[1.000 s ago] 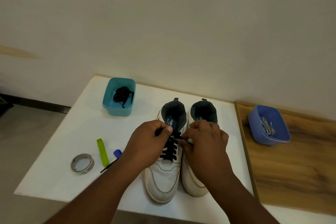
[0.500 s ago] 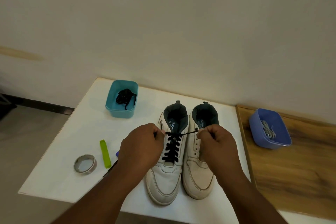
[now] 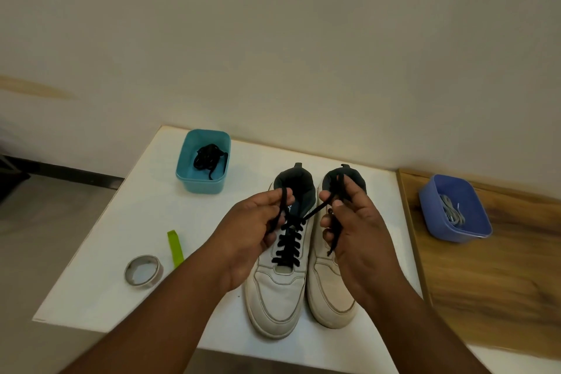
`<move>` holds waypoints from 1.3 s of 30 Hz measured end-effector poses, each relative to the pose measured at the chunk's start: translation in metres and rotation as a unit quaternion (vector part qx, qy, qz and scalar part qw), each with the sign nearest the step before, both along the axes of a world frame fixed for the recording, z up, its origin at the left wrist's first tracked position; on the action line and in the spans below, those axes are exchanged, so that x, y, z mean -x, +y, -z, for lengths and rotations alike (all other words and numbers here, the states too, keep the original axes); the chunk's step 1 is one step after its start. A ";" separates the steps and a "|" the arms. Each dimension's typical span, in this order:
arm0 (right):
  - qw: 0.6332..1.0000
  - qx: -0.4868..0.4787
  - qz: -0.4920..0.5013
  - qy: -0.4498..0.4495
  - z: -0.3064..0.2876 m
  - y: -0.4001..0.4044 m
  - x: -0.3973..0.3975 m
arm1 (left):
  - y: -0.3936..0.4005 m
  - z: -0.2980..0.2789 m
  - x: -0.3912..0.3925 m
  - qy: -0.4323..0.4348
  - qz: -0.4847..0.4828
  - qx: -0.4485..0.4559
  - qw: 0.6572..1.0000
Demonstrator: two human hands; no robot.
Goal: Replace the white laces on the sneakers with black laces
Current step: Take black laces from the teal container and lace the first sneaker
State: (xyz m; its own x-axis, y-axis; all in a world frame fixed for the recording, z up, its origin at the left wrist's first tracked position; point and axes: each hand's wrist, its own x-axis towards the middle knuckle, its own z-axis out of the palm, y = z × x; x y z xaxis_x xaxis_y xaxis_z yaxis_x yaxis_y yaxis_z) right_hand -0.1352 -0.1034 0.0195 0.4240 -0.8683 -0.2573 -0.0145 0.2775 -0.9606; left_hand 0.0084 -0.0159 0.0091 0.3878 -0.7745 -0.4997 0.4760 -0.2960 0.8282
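From the head view, both hands are raised over a pair of white sneakers standing side by side on the white bench, toes toward the person. The left sneaker already carries a black lace crossed through its eyelets; the right sneaker shows no lace in what can be seen of its eyelets. The left hand has its fingers curled and pinching one free end of the lace, and the right hand pinches the other end between thumb and fingers, its tail hanging down past the palm. The two ends run from the top eyelets up to the hands, fairly taut. The likely trouble from here is uneven pulling: if one hand draws harder, the lace would slide through the crossings and leave one end too short to tie. A slack pinch could let an end slip, and the top crossing would loosen. Pulling steeply upward could also tip or drag the left sneaker against its neighbour, since nothing holds it down. A second bundle of black lace waits in the teal tub at the far left of the bench, and the white laces lie in the blue tub on the wooden surface to the right, so the other shoe remains to be done. A tape roll and a green strip sit near the left forearm, where a sweep could knock them.
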 end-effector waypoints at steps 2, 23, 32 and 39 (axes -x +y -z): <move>0.999 0.039 -0.007 0.035 0.003 0.002 -0.002 | 0.001 0.001 0.000 -0.033 0.009 0.006 0.999; 0.913 0.343 -0.060 0.212 0.022 0.020 -0.008 | 0.003 0.014 0.008 -0.163 -0.016 0.019 0.986; 0.827 0.442 -0.103 0.333 0.028 0.020 -0.010 | 0.002 0.010 0.008 -0.138 -0.033 -0.003 0.990; 0.928 0.302 -0.040 0.213 0.025 0.017 -0.012 | 0.007 0.010 0.005 -0.175 -0.003 0.011 0.984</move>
State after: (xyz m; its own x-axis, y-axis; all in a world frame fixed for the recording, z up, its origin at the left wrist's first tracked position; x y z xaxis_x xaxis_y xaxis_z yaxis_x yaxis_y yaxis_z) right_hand -0.1233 -0.0864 -0.0058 0.4653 -0.8787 0.1062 -0.4270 -0.3280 -0.8427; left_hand 0.0029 -0.0091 -0.0012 0.5380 -0.7811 -0.3169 0.1618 -0.2733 0.9482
